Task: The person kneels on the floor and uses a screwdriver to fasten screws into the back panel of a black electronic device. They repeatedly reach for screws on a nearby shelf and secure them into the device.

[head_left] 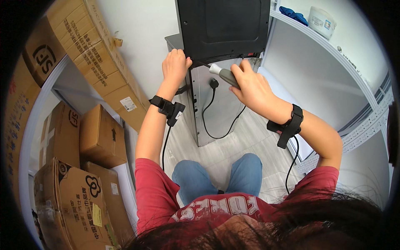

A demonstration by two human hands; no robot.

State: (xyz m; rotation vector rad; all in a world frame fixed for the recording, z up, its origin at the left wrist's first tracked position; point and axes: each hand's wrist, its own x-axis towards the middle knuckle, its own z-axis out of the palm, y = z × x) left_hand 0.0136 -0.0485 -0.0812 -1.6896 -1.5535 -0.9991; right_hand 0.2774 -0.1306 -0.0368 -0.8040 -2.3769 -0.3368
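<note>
- A person in a red short-sleeved T-shirt (155, 189) and blue jeans (246, 173) faces a tall, boxy machine (227, 49) standing on a pale grey, wood-look floor (264, 141).
- The machine has a black panel (225, 25) above and a flat grey panel (225, 112) below.
- The right hand (252, 85) is clamped around a screwdriver with a dark grey handle and white collar (227, 76). The tool is tilted in front of the seam between the two panels, its thin dark shaft pointing up and left, toward the machine's left edge.
- The left hand (176, 66) is at that left edge, near the black panel's lower corner, with its fingers curled. I cannot tell whether it grips anything.
- Each wrist wears a black strap; a black cable hangs from each.
- Below the screwdriver, a black plug (214, 83) sits against the grey panel, its black cord (218, 137) drooping in a loop.
- To the person's left, brown cardboard boxes (102, 135) fill a white shelf unit (56, 81).
- To the right, at the far end of a white metal shelf (323, 39), a round white tub (321, 23) stands beside a crumpled blue cloth (293, 15), both behind the front edge.
</note>
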